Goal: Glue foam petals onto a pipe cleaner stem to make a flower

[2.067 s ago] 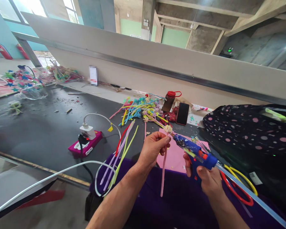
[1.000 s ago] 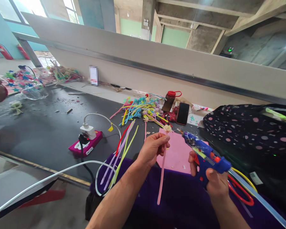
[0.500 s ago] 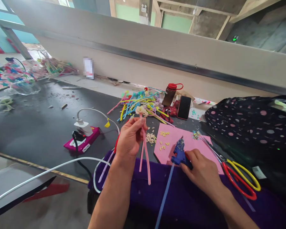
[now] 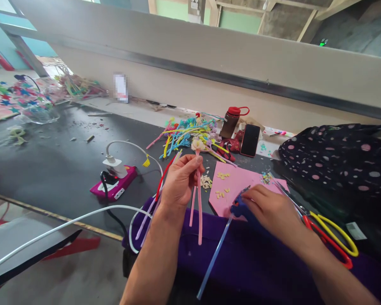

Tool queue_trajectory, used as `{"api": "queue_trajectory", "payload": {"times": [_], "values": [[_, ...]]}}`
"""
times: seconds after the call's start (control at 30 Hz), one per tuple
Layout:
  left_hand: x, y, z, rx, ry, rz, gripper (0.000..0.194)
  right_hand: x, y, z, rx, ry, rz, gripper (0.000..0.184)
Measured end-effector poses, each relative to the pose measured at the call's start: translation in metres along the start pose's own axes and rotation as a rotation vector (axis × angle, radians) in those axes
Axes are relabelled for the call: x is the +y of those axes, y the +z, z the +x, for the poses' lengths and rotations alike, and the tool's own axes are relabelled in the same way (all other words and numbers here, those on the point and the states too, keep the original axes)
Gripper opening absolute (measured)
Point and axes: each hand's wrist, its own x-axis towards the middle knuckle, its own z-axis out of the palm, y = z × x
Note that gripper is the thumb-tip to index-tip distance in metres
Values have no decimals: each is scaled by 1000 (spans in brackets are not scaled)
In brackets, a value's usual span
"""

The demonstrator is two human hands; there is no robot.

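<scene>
My left hand (image 4: 181,180) is closed in a pinch on a pipe-cleaner flower (image 4: 198,144), which has a cream bloom on top. Its pink stems (image 4: 200,212) hang down below my fingers. To the right, my right hand (image 4: 269,207) has its fingers bent over a blue glue gun (image 4: 238,208) and hides much of it. A translucent glue stick (image 4: 215,258) juts from the back of the gun toward me. Beneath the gun lies a pink sheet (image 4: 214,197) with small yellow pieces (image 4: 222,194) on it. A pile of pale bits (image 4: 206,182) sits beside the sheet.
Scissors (image 4: 332,237) with red and yellow handles lie at the right, near a dotted dark bag (image 4: 343,152). Behind are colourful pipe cleaners (image 4: 186,137), a bottle (image 4: 228,123) and a phone (image 4: 250,140). A magenta power strip (image 4: 125,182) and white cable (image 4: 66,222) occupy the left.
My right hand has shifted up over the body of the glue gun, and the gun with its stick has turned slightly. My left hand still holds the flower upright.
</scene>
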Motion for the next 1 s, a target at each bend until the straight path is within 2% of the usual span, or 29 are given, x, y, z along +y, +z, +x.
{"api": "queue_trajectory", "payload": {"times": [0.07,0.17,0.3,0.57,0.77,0.87,1.0], "values": [[-2,1,1,6,-18,34,22,-2,-1,28,-76,-123,119,17],[-4,1,2,-3,-26,80,23,-6,11,66,-147,-203,147,17],[-5,1,3,7,-42,107,25,-10,34,92,-224,-307,101,18],[-7,2,0,-26,-33,79,24,-12,55,101,-271,-311,14,17],[-8,1,1,-49,-20,75,23,-20,64,110,-236,-288,19,16],[-9,1,2,-31,-19,72,23,-21,59,110,-183,-257,79,13],[-11,1,3,-37,-28,83,22,-15,40,104,-89,-195,185,9]]}}
